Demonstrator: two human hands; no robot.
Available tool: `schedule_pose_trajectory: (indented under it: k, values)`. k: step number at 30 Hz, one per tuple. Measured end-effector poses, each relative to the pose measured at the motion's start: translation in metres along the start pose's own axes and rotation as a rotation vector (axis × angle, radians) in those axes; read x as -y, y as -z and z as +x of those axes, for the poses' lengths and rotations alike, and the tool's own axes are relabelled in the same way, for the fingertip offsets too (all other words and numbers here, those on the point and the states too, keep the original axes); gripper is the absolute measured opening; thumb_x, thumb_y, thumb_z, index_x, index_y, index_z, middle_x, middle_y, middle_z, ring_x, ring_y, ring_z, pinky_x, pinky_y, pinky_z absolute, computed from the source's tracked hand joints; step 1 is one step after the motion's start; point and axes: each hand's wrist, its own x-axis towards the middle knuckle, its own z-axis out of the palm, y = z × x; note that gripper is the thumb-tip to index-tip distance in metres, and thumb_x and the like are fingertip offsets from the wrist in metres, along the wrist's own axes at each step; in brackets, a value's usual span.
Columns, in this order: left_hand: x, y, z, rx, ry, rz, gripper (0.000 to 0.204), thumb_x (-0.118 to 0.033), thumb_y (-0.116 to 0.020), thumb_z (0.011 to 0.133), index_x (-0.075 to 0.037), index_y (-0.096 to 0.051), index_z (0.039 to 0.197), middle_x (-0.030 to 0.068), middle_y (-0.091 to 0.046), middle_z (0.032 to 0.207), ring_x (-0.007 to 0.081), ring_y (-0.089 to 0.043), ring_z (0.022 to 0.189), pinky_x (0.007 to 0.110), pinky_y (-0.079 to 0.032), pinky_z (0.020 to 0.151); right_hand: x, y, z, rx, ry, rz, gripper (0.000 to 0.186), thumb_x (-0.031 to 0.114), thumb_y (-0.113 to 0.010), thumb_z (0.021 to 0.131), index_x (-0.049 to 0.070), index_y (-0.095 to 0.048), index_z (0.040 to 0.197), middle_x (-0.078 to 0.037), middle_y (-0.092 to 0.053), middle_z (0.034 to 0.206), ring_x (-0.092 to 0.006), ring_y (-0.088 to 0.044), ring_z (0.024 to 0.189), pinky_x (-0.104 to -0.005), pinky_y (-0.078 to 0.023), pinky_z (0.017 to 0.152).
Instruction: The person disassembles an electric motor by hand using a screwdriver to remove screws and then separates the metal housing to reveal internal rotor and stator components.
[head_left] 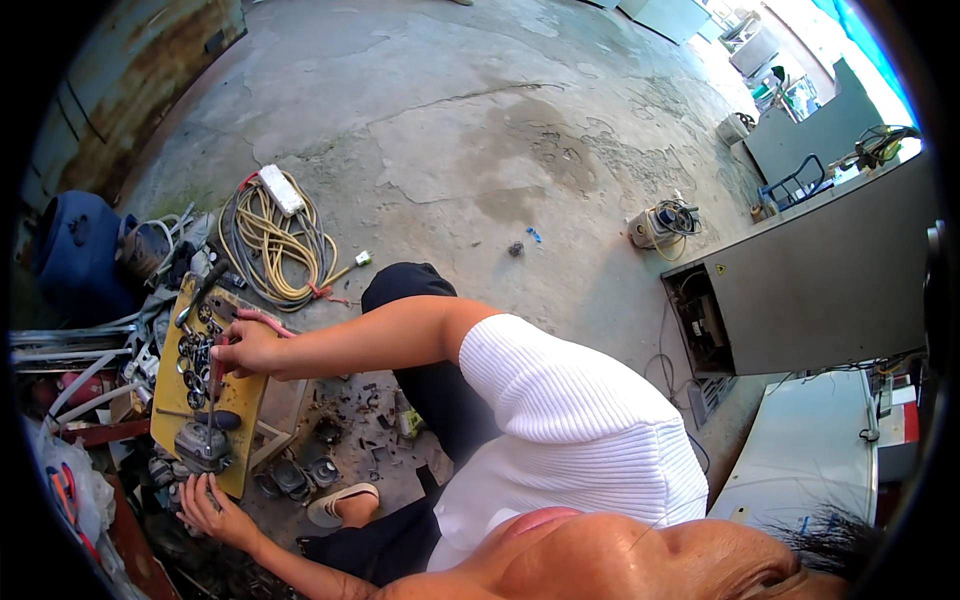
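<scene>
On the left, my right hand (250, 350) is closed around the red handle of a screwdriver (217, 372). Its shaft points down onto a grey metal motor housing (203, 446) at the near end of a yellow board (168, 395). Close to the housing's near side is my left hand (215, 515), fingers apart and slightly bent; whether the fingertips touch it I cannot tell. Several metal rings (190, 362) lie on the board beside the screwdriver. Pink-handled pliers (265, 320) rest by my right hand, and a dark-handled tool (205, 290) lies at the board's far end.
A coiled yellow cable (275, 250) with a white power strip (281, 190) lies beyond the board. Left of it stands a blue drum (80, 255). Loose motor parts (290, 478) sit on the floor near my foot. A grey metal cabinet (820, 270) lies at right.
</scene>
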Motion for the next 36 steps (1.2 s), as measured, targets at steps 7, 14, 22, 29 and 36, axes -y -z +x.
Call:
schedule_pose_trajectory:
  k: [7, 14, 22, 29, 36]
  values:
    - [0.0024, -0.0004, -0.0005, -0.020, -0.031, -0.025, 0.013, -0.019, -0.068, 0.088, -0.010, -0.066, 0.098, 0.0023, -0.065, 0.112, 0.0259, -0.056, 0.117, 0.056, -0.029, 0.106, -0.0010, -0.0001, 0.0020, 0.007, 0.006, -0.011, 0.038, 0.024, -0.067, 0.090, 0.003, -0.054, 0.119, -0.006, -0.060, 0.108, -0.0149, -0.064, 0.091, -0.0254, -0.056, 0.068]
    - [0.0005, -0.0029, 0.0004, -0.023, 0.004, -0.047, 0.014, -0.018, -0.067, 0.089, -0.010, -0.065, 0.101, 0.0024, -0.065, 0.113, 0.0259, -0.056, 0.118, 0.056, -0.030, 0.106, 0.0023, 0.0006, -0.0016, -0.002, 0.000, -0.016, 0.039, 0.024, -0.067, 0.090, 0.003, -0.054, 0.120, -0.006, -0.061, 0.108, -0.0144, -0.065, 0.090, -0.0246, -0.057, 0.067]
    - [0.0021, -0.0007, -0.0009, -0.007, -0.003, -0.025, 0.013, -0.018, -0.066, 0.090, -0.009, -0.066, 0.100, 0.0020, -0.065, 0.112, 0.0254, -0.056, 0.118, 0.057, -0.029, 0.106, 0.0052, -0.0017, -0.0030, -0.002, -0.005, -0.038, 0.041, 0.024, -0.067, 0.090, 0.002, -0.053, 0.121, -0.006, -0.060, 0.109, -0.0148, -0.065, 0.092, -0.0250, -0.058, 0.067]
    - [-0.0003, 0.0023, 0.0009, -0.013, -0.001, -0.025, 0.013, -0.019, -0.067, 0.088, -0.009, -0.067, 0.097, 0.0020, -0.065, 0.112, 0.0258, -0.056, 0.117, 0.057, -0.029, 0.106, 0.0013, -0.0009, 0.0001, 0.017, 0.003, -0.015, 0.037, 0.023, -0.066, 0.090, 0.002, -0.054, 0.118, -0.006, -0.061, 0.107, -0.0147, -0.065, 0.092, -0.0254, -0.057, 0.067]
    - [-0.0019, -0.0002, -0.0020, 0.010, 0.023, -0.012, 0.014, -0.019, -0.068, 0.087, -0.010, -0.067, 0.098, 0.0025, -0.064, 0.115, 0.0261, -0.055, 0.118, 0.057, -0.029, 0.106, 0.0023, 0.0031, -0.0051, -0.001, 0.004, -0.005, 0.035, 0.024, -0.066, 0.091, 0.003, -0.054, 0.117, -0.005, -0.062, 0.104, -0.0146, -0.065, 0.091, -0.0258, -0.056, 0.067]
